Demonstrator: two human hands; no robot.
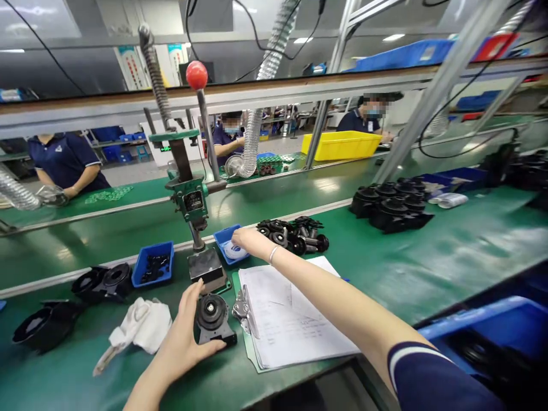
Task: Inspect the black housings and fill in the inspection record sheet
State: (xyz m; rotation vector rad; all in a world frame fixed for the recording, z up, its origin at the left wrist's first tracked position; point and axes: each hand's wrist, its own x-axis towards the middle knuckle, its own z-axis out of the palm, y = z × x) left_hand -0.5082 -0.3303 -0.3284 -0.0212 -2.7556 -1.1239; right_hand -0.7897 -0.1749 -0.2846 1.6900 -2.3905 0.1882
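My left hand (pixel 184 328) curves around a black housing with a round centre (pixel 212 313), the thumb along its lower edge and the fingers by its upper left side. This part lies on the green bench just in front of the metal base (pixel 208 267) of a hand press. My right hand (pixel 252 242) reaches into a small blue tray (pixel 219 240) right of the press. Its fingertips point down, closed together, at white ring-like pieces (pixel 234 250) in the tray. What they pinch, if anything, is hidden.
A clipboard with papers (pixel 291 319) lies under my right forearm. Black parts (pixel 295 235) are heaped behind it. To the left are a white cloth (pixel 143 325), a blue tray of small black pieces (pixel 154 264) and black housings (pixel 103 282). The press lever has a red knob (pixel 197 75).
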